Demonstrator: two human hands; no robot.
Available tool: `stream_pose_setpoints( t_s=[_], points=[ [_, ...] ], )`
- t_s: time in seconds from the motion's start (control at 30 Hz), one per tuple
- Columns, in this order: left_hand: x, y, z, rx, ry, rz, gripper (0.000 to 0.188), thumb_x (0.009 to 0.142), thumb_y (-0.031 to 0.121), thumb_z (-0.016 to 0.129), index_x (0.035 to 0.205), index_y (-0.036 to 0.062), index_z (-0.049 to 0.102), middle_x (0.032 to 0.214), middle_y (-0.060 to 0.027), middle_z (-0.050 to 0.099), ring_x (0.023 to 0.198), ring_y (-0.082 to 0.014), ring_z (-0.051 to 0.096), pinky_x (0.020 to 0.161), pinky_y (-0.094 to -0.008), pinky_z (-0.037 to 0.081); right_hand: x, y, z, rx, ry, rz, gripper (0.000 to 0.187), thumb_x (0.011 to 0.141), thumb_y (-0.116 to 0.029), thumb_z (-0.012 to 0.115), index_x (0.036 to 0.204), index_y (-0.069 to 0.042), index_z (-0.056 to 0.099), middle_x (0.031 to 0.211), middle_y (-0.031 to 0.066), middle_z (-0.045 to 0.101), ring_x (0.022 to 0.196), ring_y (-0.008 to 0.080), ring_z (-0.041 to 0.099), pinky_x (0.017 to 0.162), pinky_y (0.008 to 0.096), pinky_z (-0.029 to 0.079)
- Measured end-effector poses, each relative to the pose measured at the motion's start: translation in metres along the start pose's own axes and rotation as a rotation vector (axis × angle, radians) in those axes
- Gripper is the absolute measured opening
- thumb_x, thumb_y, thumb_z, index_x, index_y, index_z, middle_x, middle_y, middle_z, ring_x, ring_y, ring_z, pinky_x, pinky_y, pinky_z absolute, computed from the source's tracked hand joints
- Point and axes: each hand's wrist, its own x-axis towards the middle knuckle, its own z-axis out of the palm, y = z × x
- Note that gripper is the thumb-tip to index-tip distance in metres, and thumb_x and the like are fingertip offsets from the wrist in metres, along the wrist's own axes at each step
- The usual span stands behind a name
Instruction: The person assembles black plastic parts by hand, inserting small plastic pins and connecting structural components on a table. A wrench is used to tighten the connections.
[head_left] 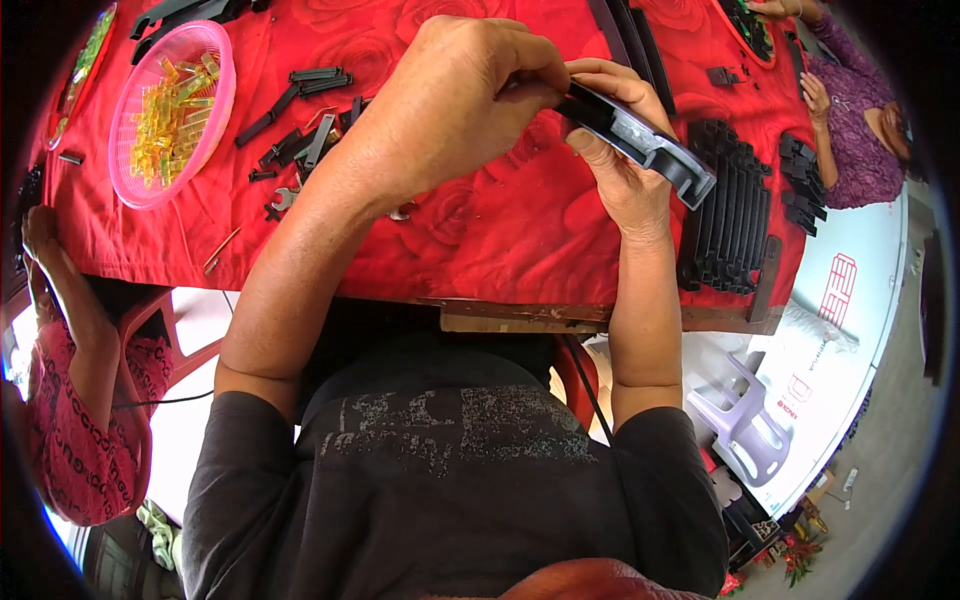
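Observation:
Above the table, my right hand (628, 165) grips a long black plastic part (640, 140) with a hollow, channel-like underside and a hooked lower end. The thumb lies on its near side, the other fingers behind it. My left hand (470, 95) is at the part's upper end, with fingers and thumb pinched together. Whatever sits between those fingertips is hidden. Beyond my left forearm lie small black plastic pieces (318, 78) and an open-ended wrench (285, 200). Close to my right hand, a row of black slatted parts (728, 215) rests on the cloth.
A red patterned tablecloth (480, 245) covers the table. On the left stands a pink basket (222, 120) of yellow translucent pieces. People sit at the left, in a pink patterned garment (85, 430), and at the far right, in a purple sleeve (850, 80). A lilac plastic stool (745, 425) is below right.

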Motion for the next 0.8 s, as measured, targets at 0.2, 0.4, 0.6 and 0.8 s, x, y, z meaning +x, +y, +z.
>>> stream_pose_setpoints(
  t_s=[0.2,0.4,0.6,0.8],
  points=[
    [0.0024,0.0005,-0.0021,-0.099,-0.012,-0.149,0.013,0.082,0.000,0.069,0.094,-0.0039,0.069,0.081,-0.0160,0.072,0.077,-0.0220,0.073,0.070,-0.0312,0.057,-0.0003,-0.0015,0.0002,0.046,0.003,0.033,0.043,0.082,-0.014,0.080,0.115,0.004,0.060,0.119,0.0140,0.062,0.105,0.0197,0.064,0.092,0.0316,0.055],
    [0.0021,-0.0044,-0.0038,-0.203,-0.054,-0.174,0.013,0.083,0.000,0.071,0.094,-0.0037,0.066,0.082,-0.0138,0.072,0.078,-0.0187,0.072,0.071,-0.0297,0.057,0.0001,0.0012,0.0002,0.031,-0.011,-0.009,0.040,0.083,-0.013,0.078,0.115,0.004,0.060,0.118,0.0133,0.062,0.104,0.0187,0.065,0.086,0.0290,0.059],
    [0.0023,-0.0067,-0.0040,-0.290,-0.049,-0.183,0.014,0.083,0.000,0.071,0.095,-0.0036,0.065,0.081,-0.0130,0.072,0.077,-0.0177,0.072,0.071,-0.0290,0.057,0.0009,-0.0031,0.0015,0.088,-0.018,0.037,0.039,0.085,-0.013,0.076,0.116,0.004,0.059,0.119,0.0136,0.061,0.103,0.0192,0.065,0.086,0.0301,0.060],
    [0.0037,-0.0028,-0.0075,-0.163,-0.060,-0.146,0.012,0.083,0.000,0.071,0.093,-0.0034,0.065,0.079,-0.0128,0.071,0.076,-0.0174,0.071,0.068,-0.0292,0.056,0.0028,0.0008,-0.0009,-0.043,-0.056,-0.043,0.041,0.085,-0.013,0.076,0.117,0.004,0.058,0.119,0.0141,0.060,0.104,0.0194,0.065,0.085,0.0305,0.060]
  ],
)
